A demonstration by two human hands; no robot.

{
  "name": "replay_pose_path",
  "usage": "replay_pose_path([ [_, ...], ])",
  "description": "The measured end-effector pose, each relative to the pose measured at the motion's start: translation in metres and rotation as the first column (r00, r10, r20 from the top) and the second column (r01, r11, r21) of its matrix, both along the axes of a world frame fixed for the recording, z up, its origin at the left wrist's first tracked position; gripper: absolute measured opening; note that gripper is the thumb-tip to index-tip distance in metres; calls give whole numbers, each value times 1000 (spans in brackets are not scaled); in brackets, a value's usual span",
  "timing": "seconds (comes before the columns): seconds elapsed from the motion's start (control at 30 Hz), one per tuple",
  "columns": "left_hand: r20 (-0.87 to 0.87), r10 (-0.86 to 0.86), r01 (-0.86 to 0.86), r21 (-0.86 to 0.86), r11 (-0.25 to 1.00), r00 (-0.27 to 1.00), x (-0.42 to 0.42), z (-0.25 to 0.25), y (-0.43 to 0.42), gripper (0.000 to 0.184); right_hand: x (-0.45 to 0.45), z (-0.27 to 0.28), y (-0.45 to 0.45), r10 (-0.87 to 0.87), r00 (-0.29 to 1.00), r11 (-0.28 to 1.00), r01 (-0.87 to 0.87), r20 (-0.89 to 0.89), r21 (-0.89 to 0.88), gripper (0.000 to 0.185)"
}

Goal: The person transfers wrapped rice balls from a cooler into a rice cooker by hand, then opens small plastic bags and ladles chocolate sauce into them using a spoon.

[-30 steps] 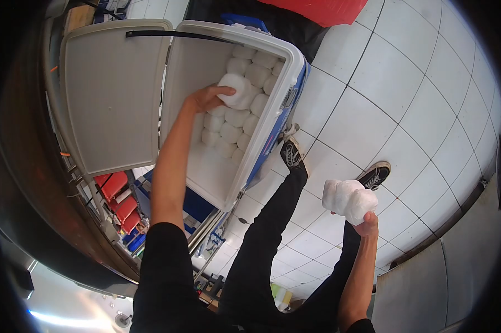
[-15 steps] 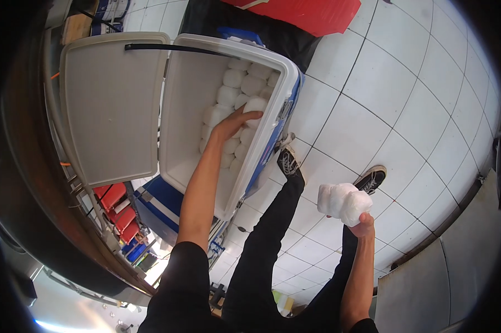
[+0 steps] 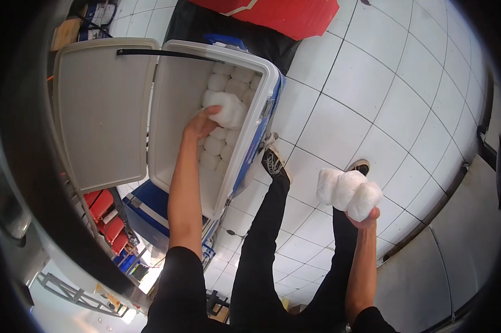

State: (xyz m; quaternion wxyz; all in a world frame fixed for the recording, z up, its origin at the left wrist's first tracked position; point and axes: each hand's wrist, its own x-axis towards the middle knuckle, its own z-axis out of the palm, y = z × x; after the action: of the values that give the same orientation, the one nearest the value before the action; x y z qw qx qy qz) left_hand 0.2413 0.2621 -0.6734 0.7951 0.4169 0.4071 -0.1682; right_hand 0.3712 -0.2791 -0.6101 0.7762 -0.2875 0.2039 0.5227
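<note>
My left hand (image 3: 202, 123) is inside a white-lined cooler box (image 3: 175, 105), gripping a pack of white rounded lumps (image 3: 226, 109). Its thumb lies over the near side of that pack, and the fingers are partly hidden. Rows of similar white lumps (image 3: 212, 146) lie in the box around and under it. Outside the box, to the right, my right hand (image 3: 367, 220) holds up another pack of white rounded lumps (image 3: 349, 191), three joined in a row. They look wrapped in clear film, but I cannot tell what they are made of.
The cooler's lid (image 3: 103, 116) hangs open to the left, with a black strap (image 3: 167, 53) running to the box. A red panel (image 3: 283, 14) lies beyond the box. White floor tiles (image 3: 367, 83) stretch to the right, with a metal cabinet (image 3: 422, 272) at lower right.
My left hand has drawn back toward the lid side, lifting a pack off the lumps in the box. My right hand's pack has turned slightly and still sits in the hand.
</note>
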Motion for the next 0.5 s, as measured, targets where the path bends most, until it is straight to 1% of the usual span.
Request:
replay_pose_path([
  [0.07,148,232,-234,-8,972,961,-7,44,-12,82,10,23,-1,-28,999,1000,28,23,3,98],
  [0.1,223,341,-345,-23,938,913,-13,71,-20,81,18,37,-1,-44,998,999,44,35,8,98],
  [0.13,199,479,-480,-44,876,855,-31,75,-23,65,25,55,0,-55,997,998,55,51,16,98],
  [0.2,347,576,-478,-331,814,740,-66,89,-42,64,42,99,4,-75,993,997,72,88,33,99],
  [0.23,344,630,-510,-381,771,696,-79,109,-64,65,50,125,6,-78,991,996,74,110,48,99],
  [0.3,258,670,-541,-424,726,696,-110,154,-125,68,65,184,15,-74,986,994,61,150,90,100],
  [0.37,153,669,-531,-492,690,728,-135,203,-194,72,73,249,30,-61,978,987,30,200,157,100],
  [0.43,50,631,-487,-590,644,774,-159,255,-259,76,77,318,51,-27,966,973,-34,258,229,101],
  [0.5,29,608,-421,-695,582,793,-182,315,-303,82,74,391,80,47,943,947,-146,329,284,101],
])
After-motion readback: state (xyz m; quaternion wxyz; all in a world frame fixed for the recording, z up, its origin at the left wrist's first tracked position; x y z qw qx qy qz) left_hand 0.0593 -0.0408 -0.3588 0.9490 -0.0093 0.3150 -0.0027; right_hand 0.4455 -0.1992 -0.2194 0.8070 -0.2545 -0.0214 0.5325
